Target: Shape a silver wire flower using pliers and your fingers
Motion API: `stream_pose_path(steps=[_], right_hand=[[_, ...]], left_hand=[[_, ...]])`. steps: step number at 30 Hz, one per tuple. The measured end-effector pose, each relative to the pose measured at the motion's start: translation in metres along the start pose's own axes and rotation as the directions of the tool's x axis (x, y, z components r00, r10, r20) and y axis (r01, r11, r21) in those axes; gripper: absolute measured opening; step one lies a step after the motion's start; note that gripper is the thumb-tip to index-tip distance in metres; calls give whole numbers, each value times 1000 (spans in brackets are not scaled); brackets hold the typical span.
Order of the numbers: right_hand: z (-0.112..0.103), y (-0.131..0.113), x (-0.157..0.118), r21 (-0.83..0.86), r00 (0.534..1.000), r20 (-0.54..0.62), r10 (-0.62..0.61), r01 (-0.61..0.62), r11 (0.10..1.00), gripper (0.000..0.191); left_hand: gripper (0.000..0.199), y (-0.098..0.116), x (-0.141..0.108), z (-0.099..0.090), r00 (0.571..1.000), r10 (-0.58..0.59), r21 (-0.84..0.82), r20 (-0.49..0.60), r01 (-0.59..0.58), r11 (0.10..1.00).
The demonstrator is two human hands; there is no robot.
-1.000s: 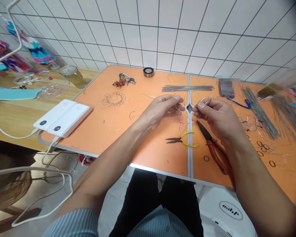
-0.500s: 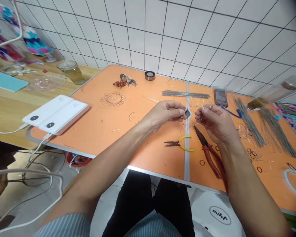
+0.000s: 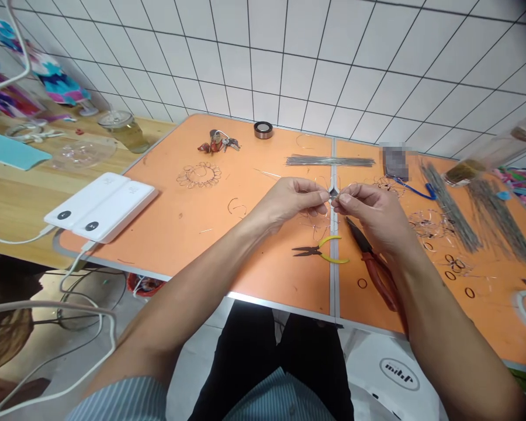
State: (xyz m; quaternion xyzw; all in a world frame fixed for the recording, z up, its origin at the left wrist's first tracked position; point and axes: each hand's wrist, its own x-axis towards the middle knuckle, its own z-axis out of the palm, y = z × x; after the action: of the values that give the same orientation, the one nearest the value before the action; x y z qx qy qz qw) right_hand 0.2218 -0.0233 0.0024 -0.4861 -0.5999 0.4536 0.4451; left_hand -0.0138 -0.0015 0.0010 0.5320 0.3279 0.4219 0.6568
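My left hand [image 3: 304, 197] is closed in a pinch on a thin looped wire piece [image 3: 316, 221], whose fine loops show below the fingers. Fingertips of my right hand [image 3: 363, 202] are pinched together close beside the left ones, at the same wire piece; the exact grip is hidden. Below the hands lie small pliers with yellow handles [image 3: 326, 251], jaws to the left. Larger pliers with red handles [image 3: 374, 272] lie partly under my right forearm. A flower-shaped wire ring [image 3: 199, 175] rests on the left of the orange table [image 3: 263, 275].
Behind my hands lies a bundle of straight wires [image 3: 328, 161]; more wire bundles [image 3: 449, 204] are at right. Small dark rings [image 3: 469, 293] and a phone [image 3: 395, 162] lie there too. Keys [image 3: 219, 142], a tape roll [image 3: 263, 130] and a white power bank [image 3: 100, 206] are leftward.
My right hand has moved left and its fingertips have come close to my left hand's. My left hand stays almost in place. The view has shifted slightly.
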Motion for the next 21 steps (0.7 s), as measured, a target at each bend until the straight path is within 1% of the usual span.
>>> stream_pose_path(steps=[7,9,12,14,15,17,19,21], right_hand=[[5,-5,-2,-42,1000,5,-16,16,999,26],[7,-7,-1,-37,1000,-17,-8,7,999,25],[5,-8,1,-52,995,-89,-37,32,998,33],[0,-9,1,-91,981,-170,-91,77,993,35],[-2,-10,0,-109,970,-211,-116,94,990,33],[-5,-15,-2,-134,954,-265,-138,106,985,26],[-4,-25,-4,-191,958,-256,-127,79,978,18],[1,-38,-3,-313,975,-198,-102,36,949,11]], left_hand=[[32,-3,0,2,999,-25,3,-41,25,1000],[29,-4,0,2,997,-42,7,-62,43,999],[28,-3,2,-2,991,-61,8,-118,62,998],[31,2,4,-9,985,-46,6,-164,48,999],[31,6,5,-15,981,-30,0,-190,31,1000],[29,16,6,-28,960,-12,-15,-279,8,1000],[29,29,5,-42,932,4,-32,-362,-16,999],[32,44,3,-53,902,24,-33,-432,-43,999]])
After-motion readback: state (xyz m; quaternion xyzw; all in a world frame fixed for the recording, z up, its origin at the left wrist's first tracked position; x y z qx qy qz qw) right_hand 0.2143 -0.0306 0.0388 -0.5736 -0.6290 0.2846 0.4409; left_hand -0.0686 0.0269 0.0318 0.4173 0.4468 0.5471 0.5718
